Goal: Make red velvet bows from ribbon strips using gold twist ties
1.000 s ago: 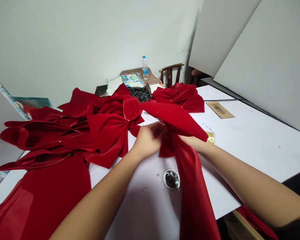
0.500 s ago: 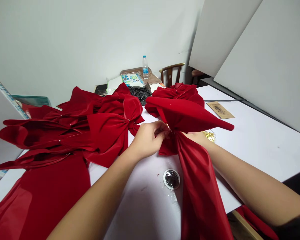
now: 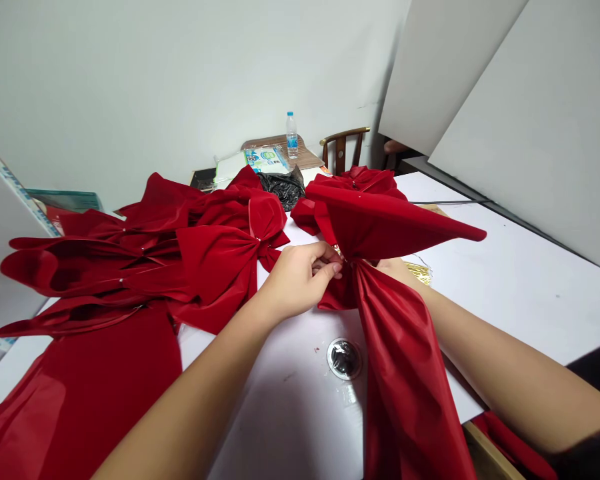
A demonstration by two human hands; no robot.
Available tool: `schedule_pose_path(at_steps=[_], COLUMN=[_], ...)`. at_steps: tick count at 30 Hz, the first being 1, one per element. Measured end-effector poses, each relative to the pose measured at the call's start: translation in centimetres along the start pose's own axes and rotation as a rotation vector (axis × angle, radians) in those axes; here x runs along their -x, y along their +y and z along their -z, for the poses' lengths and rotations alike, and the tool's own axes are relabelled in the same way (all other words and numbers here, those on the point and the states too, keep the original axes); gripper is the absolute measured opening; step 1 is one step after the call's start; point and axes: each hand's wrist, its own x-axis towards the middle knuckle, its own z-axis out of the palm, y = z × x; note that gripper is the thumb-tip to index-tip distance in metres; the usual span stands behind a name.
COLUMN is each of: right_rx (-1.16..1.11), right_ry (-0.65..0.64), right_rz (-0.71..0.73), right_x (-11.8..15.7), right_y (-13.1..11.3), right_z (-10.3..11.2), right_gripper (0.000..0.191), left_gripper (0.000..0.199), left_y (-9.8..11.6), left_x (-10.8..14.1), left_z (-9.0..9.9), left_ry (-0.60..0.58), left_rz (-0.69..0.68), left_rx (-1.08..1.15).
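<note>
A large red velvet bow (image 3: pixel 395 227) is held up over the table, gathered tight at its middle, with a long tail (image 3: pixel 405 373) hanging toward me. At the gather, my left hand (image 3: pixel 307 273) pinches a shiny gold tie (image 3: pixel 339 252) between thumb and fingers. From the other side my right hand (image 3: pixel 397 272) grips the bow at its gather; its fingertips are hidden behind the cloth. Just beyond that hand lies a bundle of gold ties (image 3: pixel 420 272), partly covered by it.
Several red bows (image 3: pixel 125 247) are piled at the left, and more red bows (image 3: pixel 365 181) lie behind. A round metal grommet (image 3: pixel 345 359) sits in the white table (image 3: pixel 300 413). A black plastic bag (image 3: pixel 286 188), a water bottle (image 3: pixel 292 137) and a wooden chair (image 3: pixel 341 150) stand farther back.
The upper part of the bow has swung to the right, covering more of the brown card. My right hand has shifted slightly right; my left hand keeps pinching at the gather.
</note>
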Motion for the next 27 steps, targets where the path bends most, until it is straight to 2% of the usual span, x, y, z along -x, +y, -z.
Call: schedule_pose_path(at_steps=[3,6,13,17,19,22,27], right_rx=[0.032,0.021,-0.007,0.050,0.033,-0.008,-0.036], right_ry=[-0.024,-0.008,-0.101,0.064,0.133,0.147,0.147], right_rz=[-0.045,0.000,0.021,0.016,0.023,0.076,0.134], right_x=[0.1,0.0,-0.6,-0.5,-0.4,-0.4,-0.3], right_y=[0.5,0.8,-0.3,0.0,0.6,1.0,0.3], right_z=[0.3,0.3,0.0,0.2,0.2,0.0,-0.4], right_gripper=[0.027,0.023,0.022,0.016,0.024,0.035,0.039], left_gripper=[0.009,0.010,0.007,0.010,0.011,0.010,0.019], left_y=[0.3,0.6,0.5,0.2,0.0,-0.3,-0.9], left_x=[0.0,0.0,-0.1,-0.2,-0.2,-0.1,0.0], left_z=[0.0,0.1,0.3,0.4,0.4,0.3,-0.2], left_ry=[0.013,0.045,0.064,0.086,0.113,0.118,0.144], left_rz=[-0.004,-0.023,-0.030,-0.051,-0.077,-0.137,-0.299], left_rx=[-0.056,-0.139,-0.136,-0.127,-0.129,-0.159,-0.301])
